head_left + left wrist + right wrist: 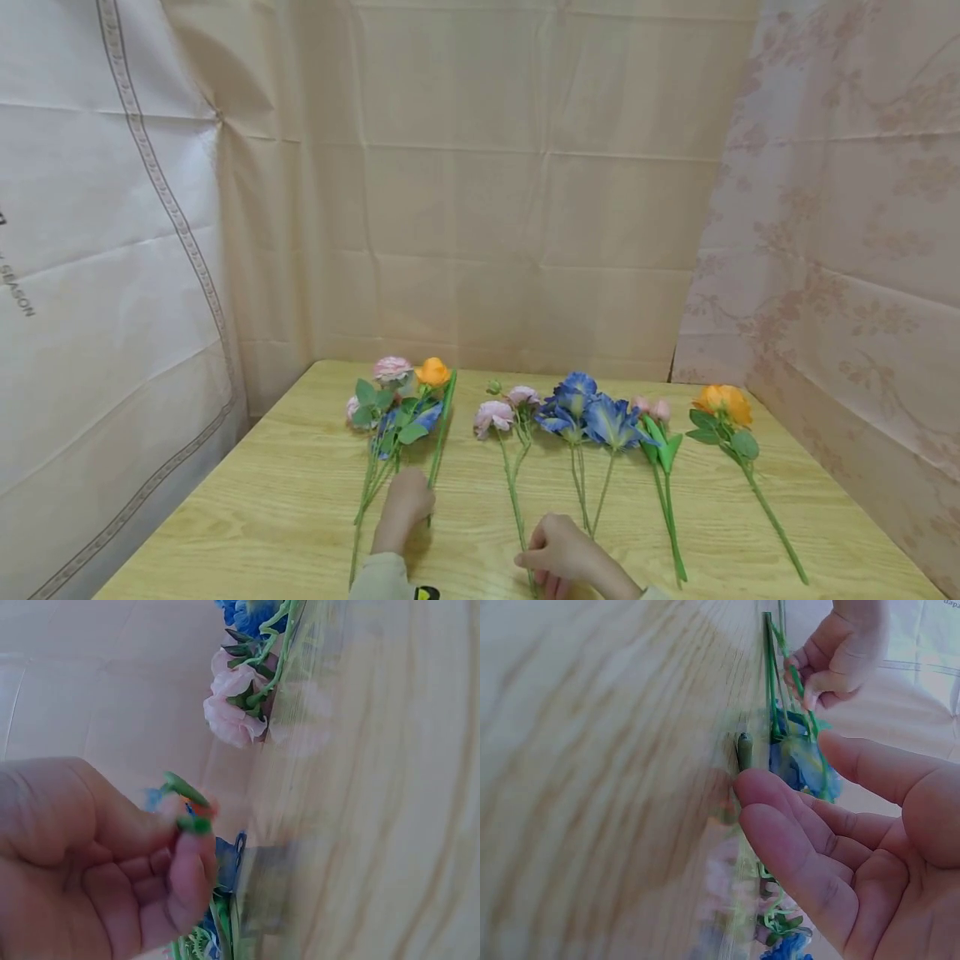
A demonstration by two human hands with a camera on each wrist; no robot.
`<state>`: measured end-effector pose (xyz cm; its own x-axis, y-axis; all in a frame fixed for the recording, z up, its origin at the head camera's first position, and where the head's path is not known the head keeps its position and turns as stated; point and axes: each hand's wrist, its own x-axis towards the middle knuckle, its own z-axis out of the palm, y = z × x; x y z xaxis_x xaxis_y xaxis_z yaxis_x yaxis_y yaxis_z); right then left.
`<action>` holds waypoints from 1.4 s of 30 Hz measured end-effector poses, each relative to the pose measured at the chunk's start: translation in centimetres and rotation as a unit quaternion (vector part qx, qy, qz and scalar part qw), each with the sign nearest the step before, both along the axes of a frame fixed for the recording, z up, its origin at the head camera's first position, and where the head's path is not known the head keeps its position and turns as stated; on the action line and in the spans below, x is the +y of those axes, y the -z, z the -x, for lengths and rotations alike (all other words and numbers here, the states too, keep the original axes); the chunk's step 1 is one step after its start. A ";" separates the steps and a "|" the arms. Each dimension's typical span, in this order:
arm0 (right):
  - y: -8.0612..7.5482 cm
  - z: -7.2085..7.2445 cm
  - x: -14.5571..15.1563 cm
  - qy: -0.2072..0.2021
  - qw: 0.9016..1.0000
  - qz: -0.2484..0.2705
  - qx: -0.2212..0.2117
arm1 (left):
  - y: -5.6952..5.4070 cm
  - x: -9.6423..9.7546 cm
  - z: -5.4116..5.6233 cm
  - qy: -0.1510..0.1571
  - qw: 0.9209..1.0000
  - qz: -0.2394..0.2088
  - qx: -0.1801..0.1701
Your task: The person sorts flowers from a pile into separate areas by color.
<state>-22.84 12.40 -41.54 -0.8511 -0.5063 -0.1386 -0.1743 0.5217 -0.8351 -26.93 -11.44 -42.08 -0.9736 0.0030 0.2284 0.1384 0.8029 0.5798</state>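
My left hand (408, 498) pinches a thin green flower stem (196, 824) between thumb and fingers, just right of a bunch of pink, orange and blue flowers (393, 417). The stem's flower head cannot be made out. Its pinch shows again in the right wrist view, where the left hand (847, 656) is in the background. Beside the stem of the light pink flowers (493, 417) is my right hand (561, 550). In the right wrist view its thumb and fingers are apart, and the stem's cut end (744, 751) lies just beyond the fingertips.
Rightward on the wooden table (247, 508) lie blue flowers (577, 408), pink tulips (660, 442) with green leaves, and an orange flower (723, 406) on a long stem. A beige cloth (487, 183) hangs behind, with patterned cloth (847, 250) at the right.
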 end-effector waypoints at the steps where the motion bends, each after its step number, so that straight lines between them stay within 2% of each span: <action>1: 0.0 0.0 0.0 -0.002 1.000 0.002 -0.001 | -0.1 0.1 0.0 0.005 1.000 -0.016 0.001; 5: 0.0 0.2 0.2 -0.017 1.000 0.011 -0.009 | -0.5 0.5 -0.2 0.032 0.994 -0.107 -0.004; 8: 0.1 0.4 0.4 -0.025 0.999 0.020 -0.008 | -0.7 0.8 -0.3 0.054 0.985 -0.162 -0.004; 12: 0.2 0.3 0.3 -0.012 0.999 0.030 0.018 | -1.1 1.3 -0.4 0.087 0.976 -0.202 0.005; 15: 0.1 0.4 0.1 0.004 0.997 0.045 0.068 | -1.4 1.6 -0.5 0.118 0.971 -0.206 0.012; 18: 0.1 0.6 0.0 0.025 0.991 0.070 0.114 | -1.8 1.9 -0.7 0.154 0.966 -0.208 -0.001; 24: -0.3 0.8 -0.3 0.068 0.981 0.130 0.129 | -2.5 2.7 -1.1 0.229 0.947 -0.224 -0.038; 29: -0.6 0.8 -0.7 0.094 0.970 0.168 0.148 | -2.6 3.7 -1.4 0.270 0.933 -0.230 -0.065; 37: -0.7 0.7 -1.0 0.116 0.955 0.220 0.159 | -2.5 5.5 -2.0 0.322 0.925 -0.188 -0.070; 42: -0.8 0.7 -1.1 0.127 0.950 0.237 0.159 | -2.6 6.3 -2.2 0.331 0.925 -0.168 -0.082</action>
<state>-23.50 11.29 -40.76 -0.9149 -0.2195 0.3387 -0.3761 0.1589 -0.9129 -24.76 -5.15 -39.46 -0.8049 0.5674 0.1739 0.4235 0.3439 0.8381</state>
